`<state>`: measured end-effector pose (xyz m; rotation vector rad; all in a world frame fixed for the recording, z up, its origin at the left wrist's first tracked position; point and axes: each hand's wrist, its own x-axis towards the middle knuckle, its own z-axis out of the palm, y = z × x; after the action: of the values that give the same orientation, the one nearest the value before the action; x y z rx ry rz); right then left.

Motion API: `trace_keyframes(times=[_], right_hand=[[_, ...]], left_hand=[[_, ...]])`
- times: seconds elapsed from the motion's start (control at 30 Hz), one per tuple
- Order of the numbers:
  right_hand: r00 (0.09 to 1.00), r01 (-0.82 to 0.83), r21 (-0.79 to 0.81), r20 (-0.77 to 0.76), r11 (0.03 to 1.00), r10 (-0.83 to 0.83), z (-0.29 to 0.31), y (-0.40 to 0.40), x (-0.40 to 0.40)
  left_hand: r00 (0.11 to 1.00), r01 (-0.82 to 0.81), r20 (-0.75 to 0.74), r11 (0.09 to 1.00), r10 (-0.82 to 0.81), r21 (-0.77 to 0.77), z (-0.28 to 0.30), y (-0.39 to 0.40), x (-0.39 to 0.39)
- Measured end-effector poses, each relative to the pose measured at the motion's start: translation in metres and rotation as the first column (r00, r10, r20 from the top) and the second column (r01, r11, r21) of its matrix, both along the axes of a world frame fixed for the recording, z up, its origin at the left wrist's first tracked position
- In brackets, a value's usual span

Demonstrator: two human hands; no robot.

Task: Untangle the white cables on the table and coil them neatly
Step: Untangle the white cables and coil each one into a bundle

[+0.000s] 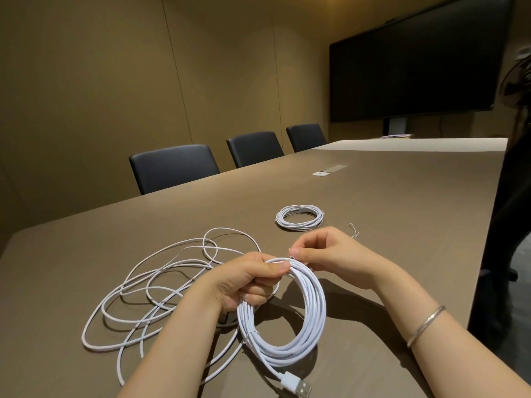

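Note:
My left hand (pixel 253 282) grips a coiled white cable (pixel 310 320) at its top, holding the loops upright above the table. A USB plug (pixel 297 386) hangs from the coil's bottom. My right hand (pixel 330 254) pinches a thin wire tie (pixel 292 257) at the coil's top, next to my left thumb. A loose, tangled white cable (pixel 149 288) sprawls on the table to the left, partly behind my left arm. A finished white coil (pixel 299 217) lies flat farther back on the brown table (pixel 402 211).
A spare twist tie (pixel 354 230) lies right of the finished coil. Three black chairs (pixel 172 166) line the table's far left side. A large dark screen (pixel 416 61) fills the back wall. A person in dark clothes (pixel 514 182) stands at the right edge.

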<state>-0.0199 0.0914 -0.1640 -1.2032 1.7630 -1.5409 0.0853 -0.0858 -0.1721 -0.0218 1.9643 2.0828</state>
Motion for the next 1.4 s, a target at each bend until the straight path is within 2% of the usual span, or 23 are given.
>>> trace_keyframes(times=[0.1,0.3,0.4,0.5,0.57,0.63,0.8,0.9,1.03,1.1,1.27,1.4], right_hand=[[0.999,0.038,0.007,0.020,0.999,-0.038,0.001,0.001,0.000],[0.980,0.198,-0.036,-0.014,0.980,-0.199,0.000,-0.004,0.000],[0.930,0.347,0.002,-0.133,0.938,-0.343,-0.005,-0.009,-0.002],[0.821,0.512,0.012,-0.302,0.859,-0.485,-0.008,-0.016,0.000],[0.769,0.545,-0.019,-0.387,0.838,-0.509,-0.008,-0.019,0.004],[0.744,0.549,-0.046,-0.427,0.834,-0.514,-0.009,-0.021,0.004],[0.739,0.527,-0.103,-0.435,0.844,-0.515,-0.010,-0.019,0.000],[0.771,0.505,-0.120,-0.383,0.855,-0.509,-0.012,-0.019,-0.003],[0.866,0.450,-0.148,-0.168,0.880,-0.471,-0.007,-0.019,-0.004],[0.887,0.428,-0.156,-0.119,0.890,-0.447,-0.005,-0.018,-0.003],[0.861,0.429,-0.097,-0.258,0.898,-0.439,-0.010,-0.019,-0.001],[0.879,0.385,-0.141,-0.244,0.912,-0.409,-0.010,-0.017,-0.002]], left_hand=[[0.998,-0.059,-0.034,0.981,0.053,-0.185,0.011,0.009,0.002],[0.988,-0.148,-0.105,0.896,0.114,-0.418,0.024,0.021,-0.004],[0.969,-0.236,-0.176,0.848,0.171,-0.475,0.020,0.026,-0.009],[0.941,-0.335,-0.235,0.771,0.244,-0.542,0.015,0.030,-0.015],[0.916,-0.399,-0.263,0.744,0.302,-0.537,0.012,0.030,-0.018],[0.900,-0.431,-0.284,0.768,0.330,-0.473,0.009,0.029,-0.019],[0.880,-0.457,-0.351,0.772,0.320,-0.442,0.008,0.028,-0.021],[0.871,-0.471,-0.360,0.778,0.335,-0.416,0.007,0.027,-0.021],[0.858,-0.492,-0.359,0.785,0.367,-0.375,0.007,0.025,-0.021],[0.861,-0.490,-0.344,0.796,0.376,-0.357,0.006,0.024,-0.021],[0.872,-0.476,-0.304,0.812,0.384,-0.338,0.006,0.019,-0.018],[0.873,-0.481,-0.266,0.810,0.409,-0.335,0.007,0.016,-0.017]])
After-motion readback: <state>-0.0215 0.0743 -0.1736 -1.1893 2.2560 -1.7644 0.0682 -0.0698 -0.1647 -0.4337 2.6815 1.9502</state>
